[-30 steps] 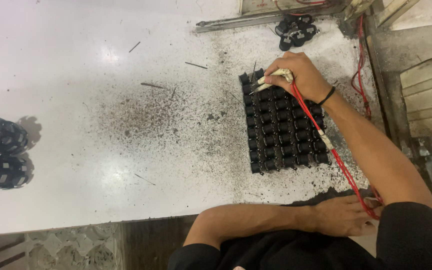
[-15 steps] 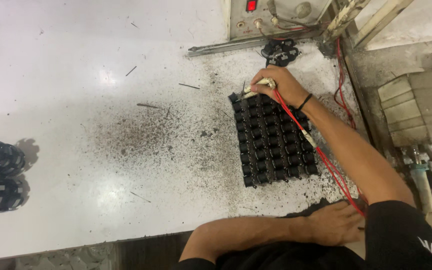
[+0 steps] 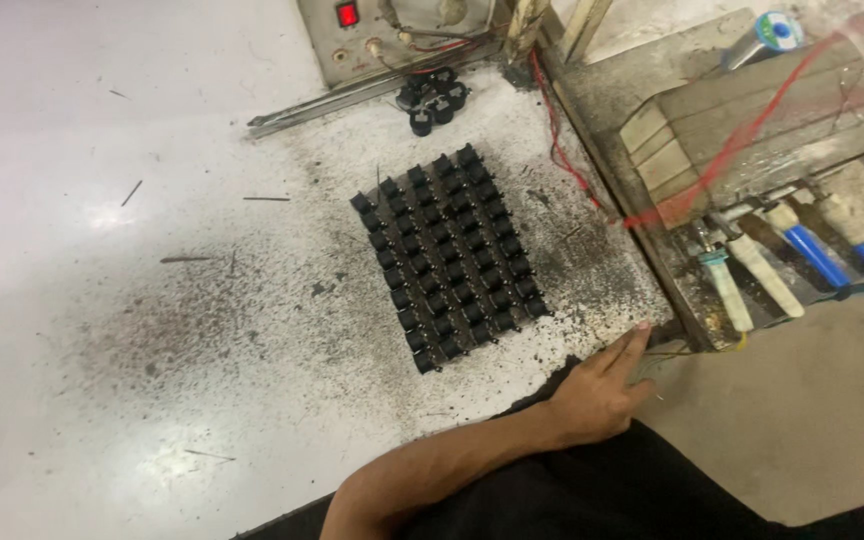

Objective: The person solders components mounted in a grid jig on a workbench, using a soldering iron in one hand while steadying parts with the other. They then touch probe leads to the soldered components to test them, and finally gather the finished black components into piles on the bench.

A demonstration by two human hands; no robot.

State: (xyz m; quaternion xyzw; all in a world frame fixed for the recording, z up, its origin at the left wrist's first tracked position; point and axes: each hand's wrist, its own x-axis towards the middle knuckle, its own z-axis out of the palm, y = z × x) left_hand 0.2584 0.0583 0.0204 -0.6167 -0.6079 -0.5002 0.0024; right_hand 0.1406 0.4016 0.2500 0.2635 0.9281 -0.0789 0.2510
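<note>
Right hand was withdrawn out of view, red-wired tool gone from the block of black parts [image 3: 447,255]; left hand [image 3: 600,388] was rested open, empty, on worktop [image 3: 152,330] edge.

Left of the block of black parts [image 3: 447,258], the white surface [image 3: 102,300] lies open, only thin wires scattered. Behind it a metal box [image 3: 392,30] and loose black pieces [image 3: 432,98] close things off; right, a red wire [image 3: 562,140] and wooden ledge [image 3: 642,230] hem the gap.
</note>
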